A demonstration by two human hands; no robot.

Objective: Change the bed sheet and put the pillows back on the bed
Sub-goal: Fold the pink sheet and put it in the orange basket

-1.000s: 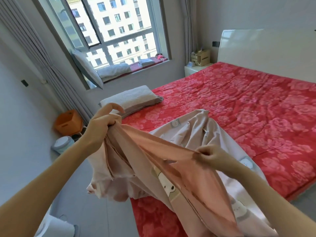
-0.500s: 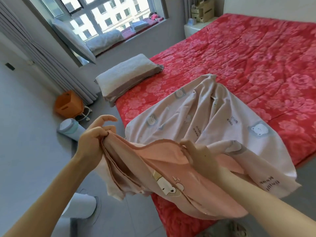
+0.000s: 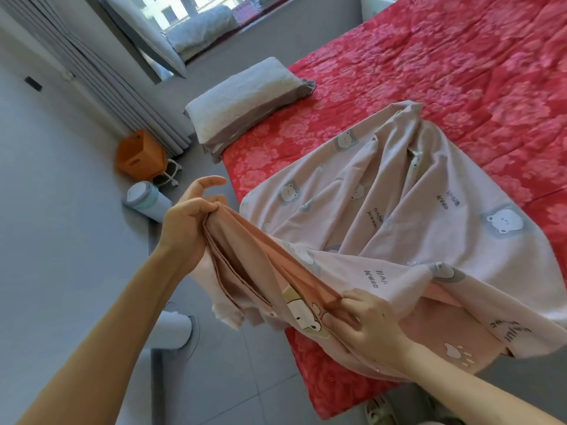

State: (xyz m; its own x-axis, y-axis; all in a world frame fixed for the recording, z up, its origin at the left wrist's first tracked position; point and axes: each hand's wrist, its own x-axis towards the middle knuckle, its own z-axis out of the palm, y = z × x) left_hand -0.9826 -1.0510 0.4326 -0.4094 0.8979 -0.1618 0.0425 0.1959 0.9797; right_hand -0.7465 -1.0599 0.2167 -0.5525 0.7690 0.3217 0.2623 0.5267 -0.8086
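A pale pink bed sheet (image 3: 383, 191) printed with bears lies half unfolded across the near corner of the bed (image 3: 460, 72), which is covered in red flowered quilting. My left hand (image 3: 187, 222) grips a bunched edge of the sheet off the bed's side, index finger sticking out. My right hand (image 3: 365, 320) pinches a fold of the same edge lower down, near the bed's foot. A grey-white pillow (image 3: 245, 93) sits on the bed's left edge, partly overhanging.
On the floor to the left stand an orange basket (image 3: 139, 154), a small white and teal appliance (image 3: 144, 199) and a white cylinder (image 3: 175, 332). More pillows (image 3: 199, 35) lie on the window sill. Grey curtains (image 3: 101, 72) hang at the left. Slippers (image 3: 380, 409) show below.
The view has tipped down toward the bed corner. Both hands have lowered the sheet edge, and my right hand has slid further along it, away from the left. More sheet lies spread on the bed.
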